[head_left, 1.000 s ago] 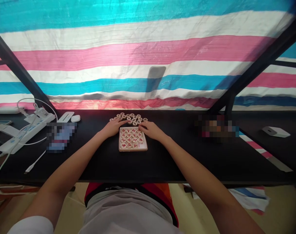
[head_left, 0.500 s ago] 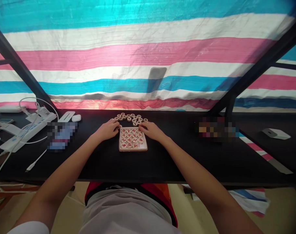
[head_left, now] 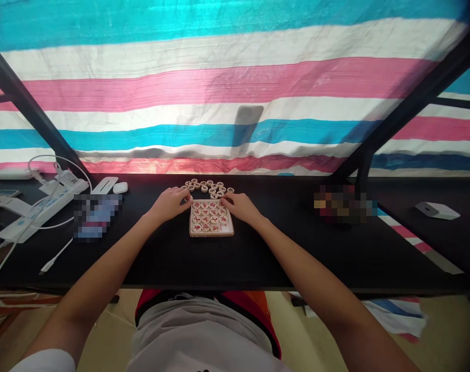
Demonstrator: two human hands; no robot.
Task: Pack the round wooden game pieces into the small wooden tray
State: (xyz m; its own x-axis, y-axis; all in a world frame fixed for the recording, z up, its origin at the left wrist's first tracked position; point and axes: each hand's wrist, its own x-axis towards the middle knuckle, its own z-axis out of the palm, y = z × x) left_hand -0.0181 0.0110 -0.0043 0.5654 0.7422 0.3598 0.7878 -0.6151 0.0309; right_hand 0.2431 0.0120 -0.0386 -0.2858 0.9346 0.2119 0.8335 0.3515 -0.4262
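Red-marked xiangqi pieces (head_left: 206, 212) sit in a shallow box (head_left: 212, 235) between near and far edges of the desk (head_left: 219, 263). The left hand (head_left: 171, 202) pinches a half-hidden disc (head_left: 189, 198) beside the box; the right hand (head_left: 240, 207), fingers curled, touches its far-right corner, grip unclear.

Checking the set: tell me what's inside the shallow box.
The box holds red-marked xiangqi pieces in rows, pale floor showing at near right. The right hand partly hides the far right corner; floor beneath the pieces is covered.
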